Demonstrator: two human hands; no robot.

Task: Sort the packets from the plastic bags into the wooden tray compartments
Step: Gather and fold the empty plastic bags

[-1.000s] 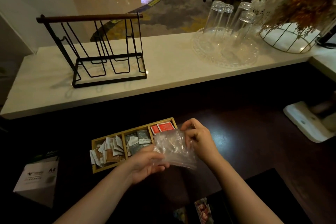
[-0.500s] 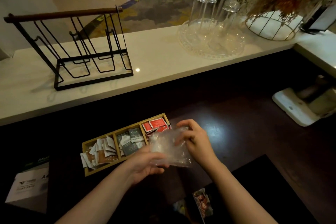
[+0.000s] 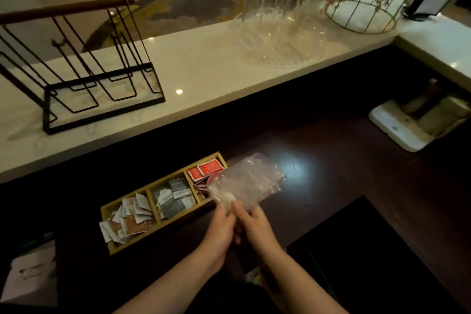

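Note:
A wooden tray [image 3: 135, 246] with three compartments lies on the dark counter. White and brown packets [image 3: 130, 219] fill its left compartment, grey packets [image 3: 174, 199] the middle one, red packets [image 3: 207, 169] the right one. My left hand [image 3: 221, 227] and my right hand [image 3: 254, 223] are pressed close together, both pinching the near end of crumpled clear plastic bags [image 3: 246, 181]. The bags stick up and away over the tray's right end and hide part of the red packets. I cannot tell if anything is inside them.
A black wire rack [image 3: 102, 84] stands on the white ledge at the left. Upturned glasses [image 3: 275, 7] on a glass platter and a wire basket [image 3: 364, 15] with dried flowers stand farther right. A white device [image 3: 397, 125] sits at the right, a paper box [image 3: 30, 273] lower left.
My hands have come together at the near end of the bags, which now stand up over the tray's right end. The view has shifted nearer and to the right.

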